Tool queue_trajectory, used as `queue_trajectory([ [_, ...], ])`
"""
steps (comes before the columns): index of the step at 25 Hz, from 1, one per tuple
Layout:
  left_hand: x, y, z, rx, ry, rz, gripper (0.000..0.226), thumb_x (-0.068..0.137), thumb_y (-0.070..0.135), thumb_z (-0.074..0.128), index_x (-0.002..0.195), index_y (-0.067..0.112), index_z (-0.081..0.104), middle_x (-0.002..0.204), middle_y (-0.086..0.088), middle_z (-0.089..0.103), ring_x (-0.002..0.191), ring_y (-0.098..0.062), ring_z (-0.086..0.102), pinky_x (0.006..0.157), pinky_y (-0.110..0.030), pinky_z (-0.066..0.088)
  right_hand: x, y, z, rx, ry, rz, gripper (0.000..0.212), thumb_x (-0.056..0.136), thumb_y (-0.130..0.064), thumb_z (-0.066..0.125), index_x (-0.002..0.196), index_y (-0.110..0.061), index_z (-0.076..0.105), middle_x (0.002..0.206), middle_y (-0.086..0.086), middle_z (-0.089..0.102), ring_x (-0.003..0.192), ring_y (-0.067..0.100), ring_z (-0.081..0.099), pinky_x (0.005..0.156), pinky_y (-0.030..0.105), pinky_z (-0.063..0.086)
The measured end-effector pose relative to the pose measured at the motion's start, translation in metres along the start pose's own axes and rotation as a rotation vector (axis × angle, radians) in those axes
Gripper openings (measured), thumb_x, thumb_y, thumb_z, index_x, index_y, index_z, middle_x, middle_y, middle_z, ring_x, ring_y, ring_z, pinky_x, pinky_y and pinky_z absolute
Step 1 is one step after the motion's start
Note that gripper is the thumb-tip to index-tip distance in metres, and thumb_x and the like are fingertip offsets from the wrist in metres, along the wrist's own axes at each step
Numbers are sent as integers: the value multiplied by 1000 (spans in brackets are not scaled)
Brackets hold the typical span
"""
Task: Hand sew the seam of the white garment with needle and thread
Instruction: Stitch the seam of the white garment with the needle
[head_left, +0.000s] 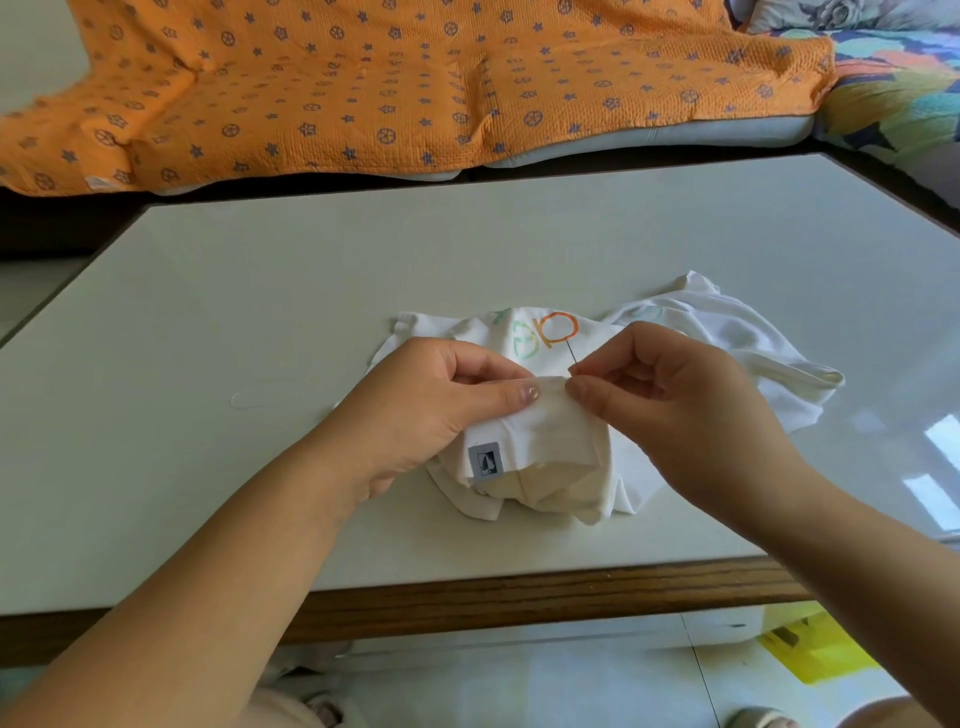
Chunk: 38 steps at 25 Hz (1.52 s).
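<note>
Left hand (431, 400) pinched a soft folded edge of the white garment (545, 447) (crumpled on the glossy table (260, 312)); right hand (670, 395) pinched a thin needle (572, 353) at the fold.

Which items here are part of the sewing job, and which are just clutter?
Job:
white garment
needle, pinched by the right hand
left hand, gripping the garment's fold

Lying about:
orange blanket
colourful quilt
yellow bag, below the table

One garment (550, 441), one needle (571, 352) (one label (483, 461))
</note>
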<state>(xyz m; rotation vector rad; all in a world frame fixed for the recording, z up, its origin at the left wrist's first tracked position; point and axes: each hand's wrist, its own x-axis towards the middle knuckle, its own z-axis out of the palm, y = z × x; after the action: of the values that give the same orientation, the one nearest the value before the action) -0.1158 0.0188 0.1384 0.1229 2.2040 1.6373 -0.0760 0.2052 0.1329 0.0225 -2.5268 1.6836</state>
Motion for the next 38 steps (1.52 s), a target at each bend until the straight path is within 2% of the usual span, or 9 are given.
queue_trajectory([
  [2,0,1,-1,-29,3,5,5,81,18,74,85,19,76,81,2,76,73,-8,70,65,-19,52,0,-2,-3,50,-45,44,5,84,-14,72,80,-16,70,76,0,74,73,16,70,70,26,57],
  [4,0,2,0,-66,-8,5,5,80,16,73,83,19,76,79,4,75,71,-6,69,61,-16,51,0,-4,-5,129,-93,103,4,86,-13,70,82,-10,70,74,4,75,68,19,71,66,29,59],
  [7,-1,3,0,-115,-25,-1,6,79,15,72,80,19,76,79,3,75,70,-6,68,60,-15,52,1,-7,-8,204,-139,175,7,90,-9,65,85,-4,67,72,8,74,65,20,72,60,30,59],
  [11,-2,5,1,-141,-47,-24,10,83,13,69,80,19,76,77,5,74,67,-4,67,56,-15,51,0,-8,-11,123,-212,202,7,91,-6,62,86,-4,66,69,9,73,63,21,70,58,30,58],
  [16,-3,5,1,-136,-41,-30,9,85,14,68,82,19,74,76,6,73,63,-3,66,52,-14,48,-4,-10,-12,64,-280,177,10,91,-8,61,90,-12,70,66,11,72,55,15,67,53,22,52],
  [22,-3,6,1,-145,-40,-39,8,83,15,69,80,19,74,75,6,73,63,-3,66,51,-14,48,-4,-9,-12,97,-287,156,17,91,-5,60,94,-16,73,64,13,70,59,19,69,53,23,52],
  [26,-3,6,1,-149,-54,-41,4,79,18,71,81,19,74,77,5,73,66,-4,66,55,-15,50,-3,-9,-12,112,-291,154,17,91,-4,60,94,-16,74,64,14,70,60,20,69,53,24,52],
  [29,-3,5,1,-162,-60,-41,15,67,26,72,80,20,75,79,5,74,69,-4,67,58,-16,51,-3,-8,-13,120,-295,153,18,91,-4,60,93,-16,74,65,15,70,61,22,70,53,25,53],
  [38,-1,4,1,-220,-75,-39,13,63,25,70,74,20,76,79,4,74,69,-5,68,62,-16,53,-1,-5,-14,162,-313,147,20,91,-2,60,95,-16,74,65,15,70,63,26,71,53,25,53],
])
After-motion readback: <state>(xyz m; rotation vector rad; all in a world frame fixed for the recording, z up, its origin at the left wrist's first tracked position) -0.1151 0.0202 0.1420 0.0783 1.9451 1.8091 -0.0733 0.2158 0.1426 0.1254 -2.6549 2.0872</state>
